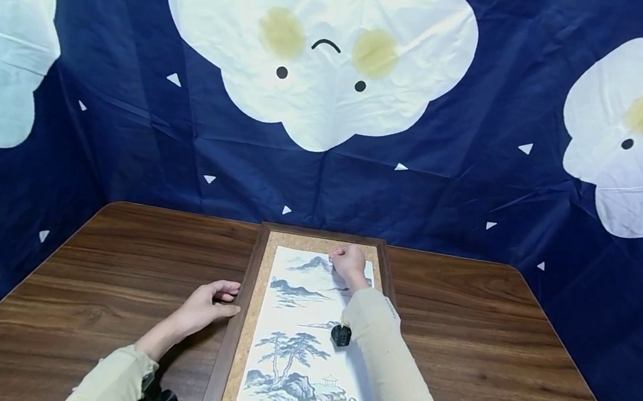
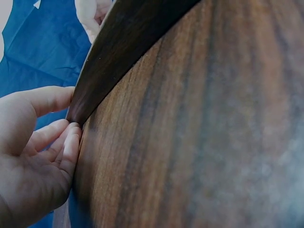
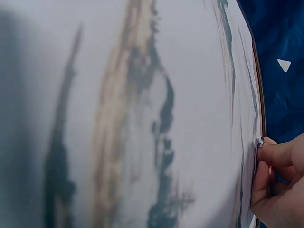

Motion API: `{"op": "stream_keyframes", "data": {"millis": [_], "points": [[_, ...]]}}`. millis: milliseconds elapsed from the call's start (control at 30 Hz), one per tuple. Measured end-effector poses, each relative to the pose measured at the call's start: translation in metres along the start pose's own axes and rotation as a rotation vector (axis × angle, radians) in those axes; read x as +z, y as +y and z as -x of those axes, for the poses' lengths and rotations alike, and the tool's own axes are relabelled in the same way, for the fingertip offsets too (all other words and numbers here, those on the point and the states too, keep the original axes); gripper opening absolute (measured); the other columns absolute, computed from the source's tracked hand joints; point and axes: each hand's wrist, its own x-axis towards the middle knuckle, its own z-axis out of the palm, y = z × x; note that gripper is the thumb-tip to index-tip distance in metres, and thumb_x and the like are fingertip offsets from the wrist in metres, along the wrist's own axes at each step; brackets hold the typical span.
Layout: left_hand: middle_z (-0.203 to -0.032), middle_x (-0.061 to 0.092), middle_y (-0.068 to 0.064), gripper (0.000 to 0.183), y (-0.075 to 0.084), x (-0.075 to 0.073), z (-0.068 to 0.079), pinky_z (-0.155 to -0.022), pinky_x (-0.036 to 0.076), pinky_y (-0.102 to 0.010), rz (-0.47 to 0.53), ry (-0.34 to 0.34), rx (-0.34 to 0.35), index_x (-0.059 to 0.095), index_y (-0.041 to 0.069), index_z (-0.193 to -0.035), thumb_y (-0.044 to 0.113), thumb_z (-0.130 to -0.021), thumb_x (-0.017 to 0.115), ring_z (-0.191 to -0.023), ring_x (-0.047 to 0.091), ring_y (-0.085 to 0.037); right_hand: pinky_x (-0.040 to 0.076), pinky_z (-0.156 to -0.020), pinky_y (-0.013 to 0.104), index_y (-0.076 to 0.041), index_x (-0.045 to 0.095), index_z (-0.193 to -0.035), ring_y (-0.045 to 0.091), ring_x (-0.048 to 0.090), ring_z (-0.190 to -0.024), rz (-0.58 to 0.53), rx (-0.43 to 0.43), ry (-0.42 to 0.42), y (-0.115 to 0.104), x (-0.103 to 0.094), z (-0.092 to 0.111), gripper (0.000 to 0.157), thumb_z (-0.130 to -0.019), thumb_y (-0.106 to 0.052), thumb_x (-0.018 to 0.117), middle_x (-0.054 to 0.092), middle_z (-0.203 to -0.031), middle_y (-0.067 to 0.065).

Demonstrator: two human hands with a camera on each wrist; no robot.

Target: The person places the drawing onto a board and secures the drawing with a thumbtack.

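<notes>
A tall ink landscape print (image 1: 292, 320) lies on a cork board (image 1: 263, 288) with a dark wooden frame (image 1: 239, 326). Near the print's upper edge, my right hand (image 1: 349, 264) has its fingers curled and its fingertips at the paper. Seen from the right wrist, that hand (image 3: 280, 175) pinches a small shiny pin-like piece (image 3: 260, 141), mostly hidden by the fingertips. My left hand (image 1: 204, 307) rests beside the frame, fingers extended and tips touching its left edge. The left wrist view has thumb and fingers of this hand (image 2: 42, 142) right at the frame's side (image 2: 114, 52).
The board lies on a brown wood-grain table (image 1: 492, 348), reaching nearly to its back edge. A dark blue curtain (image 1: 323, 187) with white clouds hangs behind and at both sides. Black wrist cameras (image 1: 341, 335) sit on both sleeves; the right forearm crosses the print's lower right.
</notes>
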Motion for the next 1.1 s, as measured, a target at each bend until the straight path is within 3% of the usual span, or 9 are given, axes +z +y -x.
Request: {"op": "stream_keyframes", "data": {"millis": [133,267,367,467,500,667,900,1100], "points": [[-0.113,0.056,-0.021,0.047,0.000,0.000,0.000,-0.079,0.043,-0.026,0.006,-0.005,0.000,0.050,-0.010,-0.119,0.005,-0.078,0.067,-0.100,0.052,-0.028,0.046,-0.078,0.034,-0.003,0.071,-0.077,0.024,0.059,-0.081,-0.016,0.038,-0.008,0.002,0.002,-0.004,0.009,-0.081,-0.008,0.064,0.068,-0.084,0.009],[-0.113,0.056,-0.021,0.048,-0.001,0.000,0.000,-0.078,0.043,-0.025,0.015,-0.011,0.003,0.049,-0.010,-0.120,0.005,-0.078,0.067,-0.100,0.052,-0.028,0.046,-0.074,0.030,-0.010,0.071,-0.072,0.019,0.059,-0.077,-0.033,-0.040,0.032,0.016,0.006,-0.015,0.012,-0.081,-0.014,0.065,0.068,-0.080,0.004],[-0.113,0.056,-0.021,0.047,-0.002,0.001,0.000,-0.077,0.043,-0.024,0.020,-0.008,0.006,0.050,-0.010,-0.119,0.004,-0.078,0.067,-0.099,0.052,-0.028,0.046,-0.072,0.029,-0.011,0.071,-0.070,0.019,0.059,-0.075,-0.029,-0.043,0.033,0.022,0.010,-0.022,0.012,-0.081,-0.014,0.066,0.067,-0.077,0.002],[-0.112,0.056,-0.021,0.047,-0.002,0.001,-0.001,-0.076,0.043,-0.023,0.024,-0.002,0.006,0.050,-0.011,-0.118,0.003,-0.077,0.067,-0.098,0.052,-0.027,0.047,-0.072,0.031,-0.007,0.071,-0.070,0.022,0.059,-0.076,-0.041,0.023,0.018,0.020,0.013,-0.025,0.011,-0.079,-0.010,0.066,0.067,-0.077,0.006],[-0.112,0.056,-0.021,0.046,-0.002,0.001,-0.001,-0.076,0.043,-0.023,0.024,0.000,0.006,0.050,-0.011,-0.118,0.003,-0.077,0.067,-0.098,0.052,-0.028,0.047,-0.077,0.035,-0.004,0.071,-0.073,0.024,0.060,-0.081,-0.033,0.065,0.003,0.010,0.007,-0.016,0.009,-0.079,-0.007,0.065,0.068,-0.081,0.008],[-0.112,0.056,-0.022,0.047,-0.002,0.000,0.000,-0.077,0.043,-0.024,0.023,0.001,0.008,0.050,-0.011,-0.118,0.003,-0.077,0.067,-0.098,0.052,-0.028,0.047,-0.077,0.033,-0.002,0.071,-0.072,0.023,0.059,-0.080,-0.012,0.019,0.041,0.001,0.001,-0.003,0.009,-0.079,-0.006,0.066,0.068,-0.079,0.008],[-0.113,0.056,-0.022,0.046,-0.003,0.000,0.000,-0.077,0.043,-0.023,0.022,0.005,0.007,0.050,-0.011,-0.118,0.003,-0.078,0.067,-0.099,0.052,-0.028,0.047,-0.080,0.034,-0.002,0.072,-0.071,0.026,0.060,-0.082,0.015,-0.028,0.060,-0.001,0.001,0.000,0.011,-0.079,-0.004,0.064,0.068,-0.079,0.009],[-0.113,0.056,-0.022,0.046,-0.003,0.000,0.001,-0.076,0.043,-0.023,0.030,0.007,0.006,0.050,-0.011,-0.119,0.003,-0.078,0.067,-0.099,0.052,-0.028,0.047,-0.079,0.035,-0.001,0.071,-0.067,0.027,0.061,-0.081,0.006,-0.014,0.102,-0.002,0.001,0.002,0.012,-0.076,-0.001,0.064,0.068,-0.077,0.009]]}}
